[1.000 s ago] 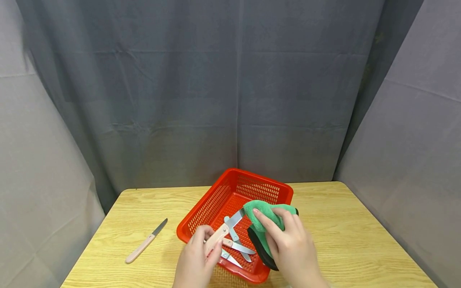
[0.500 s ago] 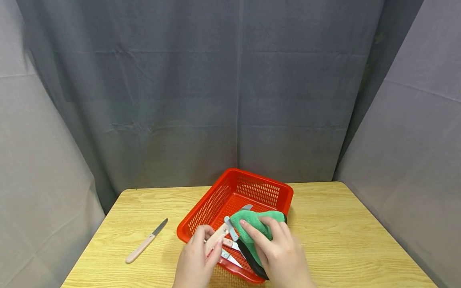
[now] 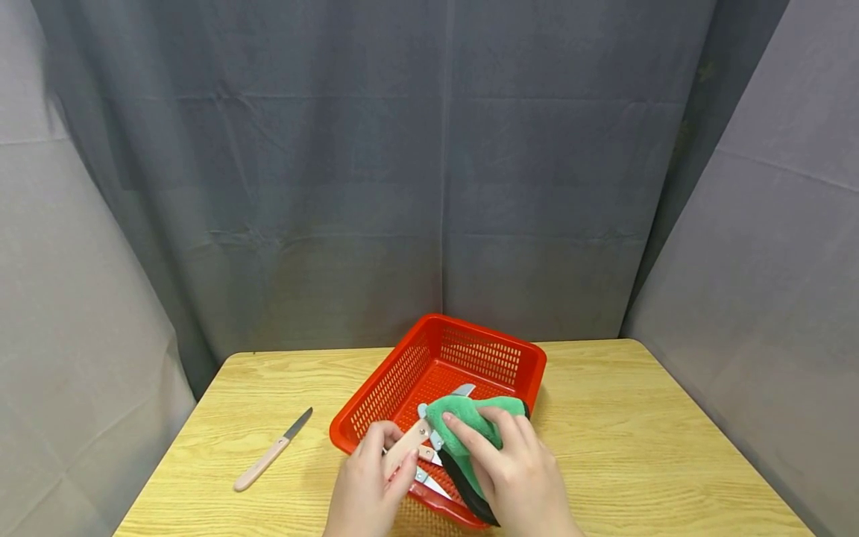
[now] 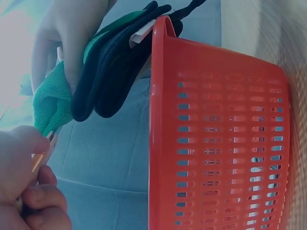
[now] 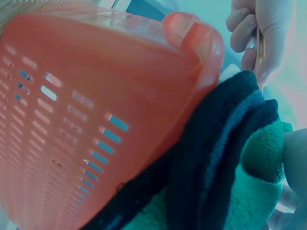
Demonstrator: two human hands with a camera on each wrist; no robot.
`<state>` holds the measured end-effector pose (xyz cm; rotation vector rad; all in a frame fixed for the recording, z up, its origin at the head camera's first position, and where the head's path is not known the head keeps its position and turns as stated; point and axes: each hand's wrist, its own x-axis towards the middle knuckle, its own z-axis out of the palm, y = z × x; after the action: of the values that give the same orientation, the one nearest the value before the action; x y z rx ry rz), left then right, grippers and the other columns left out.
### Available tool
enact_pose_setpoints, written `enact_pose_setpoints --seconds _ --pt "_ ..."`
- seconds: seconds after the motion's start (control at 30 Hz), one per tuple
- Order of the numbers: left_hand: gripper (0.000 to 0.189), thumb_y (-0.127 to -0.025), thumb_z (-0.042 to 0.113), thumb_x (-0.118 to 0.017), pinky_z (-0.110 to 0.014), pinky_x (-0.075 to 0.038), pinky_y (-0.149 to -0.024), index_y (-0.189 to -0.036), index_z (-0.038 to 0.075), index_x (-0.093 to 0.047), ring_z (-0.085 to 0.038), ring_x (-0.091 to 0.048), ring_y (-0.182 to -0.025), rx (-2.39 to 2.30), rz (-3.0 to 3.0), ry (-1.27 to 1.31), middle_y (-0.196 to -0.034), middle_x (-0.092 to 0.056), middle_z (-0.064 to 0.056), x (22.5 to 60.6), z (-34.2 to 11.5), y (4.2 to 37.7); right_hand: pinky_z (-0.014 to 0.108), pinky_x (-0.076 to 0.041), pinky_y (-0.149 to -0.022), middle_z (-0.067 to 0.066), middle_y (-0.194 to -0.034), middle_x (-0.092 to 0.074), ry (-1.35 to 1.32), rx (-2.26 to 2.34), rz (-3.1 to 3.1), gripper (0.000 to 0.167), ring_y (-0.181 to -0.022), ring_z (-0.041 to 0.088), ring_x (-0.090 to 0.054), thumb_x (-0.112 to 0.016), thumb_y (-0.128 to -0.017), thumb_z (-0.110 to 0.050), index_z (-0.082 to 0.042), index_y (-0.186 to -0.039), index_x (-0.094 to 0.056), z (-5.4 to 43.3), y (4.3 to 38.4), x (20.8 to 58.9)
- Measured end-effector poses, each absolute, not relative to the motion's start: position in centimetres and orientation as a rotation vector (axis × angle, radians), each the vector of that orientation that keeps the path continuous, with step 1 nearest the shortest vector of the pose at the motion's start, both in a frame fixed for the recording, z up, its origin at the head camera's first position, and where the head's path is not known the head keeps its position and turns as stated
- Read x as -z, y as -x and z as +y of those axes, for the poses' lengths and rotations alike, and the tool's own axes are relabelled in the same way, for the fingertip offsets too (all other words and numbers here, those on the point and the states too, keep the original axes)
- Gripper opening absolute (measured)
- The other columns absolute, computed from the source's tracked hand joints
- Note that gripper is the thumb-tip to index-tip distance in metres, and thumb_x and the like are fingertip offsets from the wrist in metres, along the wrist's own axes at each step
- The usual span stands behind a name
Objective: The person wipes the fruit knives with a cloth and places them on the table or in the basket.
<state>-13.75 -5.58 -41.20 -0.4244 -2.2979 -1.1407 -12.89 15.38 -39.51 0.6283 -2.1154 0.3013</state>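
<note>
I see grey curtains [image 3: 302,186] behind a wooden table [image 3: 658,432], and on it a red basket [image 3: 436,379] with knives [image 3: 433,483] lying inside. Over its near end, I have the right hand [image 3: 525,473] gripping a black-edged green cloth [image 3: 459,418], which covers most of the held knife's blade. The left hand [image 3: 367,481] grips that knife's pale handle [image 3: 406,447]. Another knife [image 3: 271,451] rests left of the basket.
</note>
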Motion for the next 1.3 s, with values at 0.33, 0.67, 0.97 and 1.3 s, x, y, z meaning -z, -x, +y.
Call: enact_pose_setpoints --seconds 0.33,0.67,0.97,1.3 --pt "0.031 -0.081 0.010 -0.082 -0.016 -0.036 -0.052 -0.101 0.016 -0.059 0.005 -0.040 -0.059 1.117 -2.266 0.440 -0.077 -0.056 0.012 41.5 -5.6 13.9 0.040 -0.057 -0.054 0.011 -0.111 -0.065 -0.579 -0.345 -2.039 0.044 -0.092 0.029 -0.061 -0.032 -0.110 -0.034 -0.032 -0.131 -0.070 16.3 13.9 39.7" --pt "0.032 -0.080 0.009 -0.082 -0.016 -0.036 -0.052 -0.100 0.016 -0.059 0.005 -0.039 -0.059 1.117 -2.269 0.439 -0.077 -0.055 0.012 41.6 -5.6 13.8 0.043 -0.058 -0.056 0.014 -0.111 -0.064 -0.547 -0.343 -2.062 0.041 -0.090 0.030 -0.061 -0.053 -0.098 -0.018 -0.032 -0.133 -0.069 17.2 14.1 39.5" --pt "0.028 -0.084 0.013 -0.081 -0.018 -0.038 -0.054 -0.102 0.017 -0.059 0.003 -0.041 -0.060 1.162 -2.361 0.407 -0.080 -0.057 0.011 41.1 -5.8 13.7 0.040 -0.056 -0.053 0.015 -0.110 -0.065 -0.492 -0.333 -2.057 0.033 -0.087 0.030 -0.060 -0.051 -0.107 -0.030 -0.031 -0.134 -0.069 17.9 14.0 39.0" --pt "0.022 -0.090 0.019 -0.077 -0.019 -0.034 -0.050 -0.104 0.017 -0.060 0.001 -0.036 -0.054 0.987 -2.536 0.493 -0.070 -0.047 0.013 39.5 -7.1 15.0 0.043 -0.055 -0.051 0.014 -0.111 -0.065 -0.449 -0.378 -2.041 0.044 -0.087 0.030 -0.059 -0.034 -0.110 -0.039 -0.029 -0.132 -0.071 17.9 13.6 38.5"
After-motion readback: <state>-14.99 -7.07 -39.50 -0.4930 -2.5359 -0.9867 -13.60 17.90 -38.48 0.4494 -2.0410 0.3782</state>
